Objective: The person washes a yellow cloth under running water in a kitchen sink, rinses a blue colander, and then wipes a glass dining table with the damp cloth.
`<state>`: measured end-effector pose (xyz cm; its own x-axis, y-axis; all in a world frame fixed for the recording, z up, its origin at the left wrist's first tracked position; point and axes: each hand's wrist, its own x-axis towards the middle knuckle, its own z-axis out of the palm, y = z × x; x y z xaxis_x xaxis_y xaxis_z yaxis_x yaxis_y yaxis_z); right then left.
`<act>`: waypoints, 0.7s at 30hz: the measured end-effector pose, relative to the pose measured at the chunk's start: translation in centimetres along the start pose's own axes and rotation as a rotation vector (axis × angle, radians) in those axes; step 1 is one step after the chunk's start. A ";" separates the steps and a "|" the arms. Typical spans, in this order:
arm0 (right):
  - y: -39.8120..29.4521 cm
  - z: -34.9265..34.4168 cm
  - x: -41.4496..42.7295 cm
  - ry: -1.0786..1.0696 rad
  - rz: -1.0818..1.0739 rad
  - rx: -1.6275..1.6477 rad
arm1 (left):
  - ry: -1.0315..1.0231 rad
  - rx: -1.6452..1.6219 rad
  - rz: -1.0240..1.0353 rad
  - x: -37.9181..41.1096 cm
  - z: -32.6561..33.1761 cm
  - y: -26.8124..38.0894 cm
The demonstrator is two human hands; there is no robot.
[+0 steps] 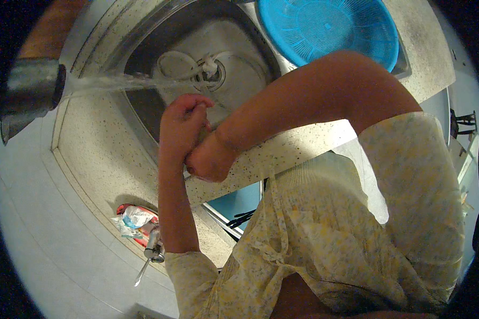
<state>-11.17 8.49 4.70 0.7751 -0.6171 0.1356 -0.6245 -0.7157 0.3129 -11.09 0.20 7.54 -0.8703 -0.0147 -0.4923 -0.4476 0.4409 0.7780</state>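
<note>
Over the near edge of the steel sink (137,119), my two hands are close together. My left hand (183,121) has its fingers curled inward, beside my right wrist. My right hand (211,159) is bent in close to my left wrist, its fingers mostly hidden. A dull greenish patch shows between the hands; whether it is an object or the sink behind cannot be told. From a dark cylindrical spout (36,85) at the left, a water stream (115,83) runs across towards the drain (213,77). A pale looped hose or strip (175,56) lies around the drain.
A blue plastic colander (327,28) sits right of the basin on the speckled counter (92,155). At lower left are a red tray (125,208) with packets and a metal lever tap (153,247). A dim brown shape (58,30) adjoins the spout.
</note>
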 end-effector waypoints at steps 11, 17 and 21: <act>-1.6 8.1 4.4 -0.213 0.218 -0.303 | 0.397 0.634 0.240 0.7 0.9 -1.8; -1.7 8.4 5.7 -0.406 0.311 -0.349 | 0.656 0.531 0.431 -0.2 0.0 -2.0; -2.7 3.5 4.2 -0.479 0.450 -0.002 | 0.837 0.064 0.216 -1.7 -1.5 -1.3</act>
<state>-6.50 6.69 1.11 0.3093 -0.9339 -0.1794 -0.8774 -0.3530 0.3250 -9.34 -1.72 7.96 -0.8113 -0.5695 0.1324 -0.2646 0.5596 0.7854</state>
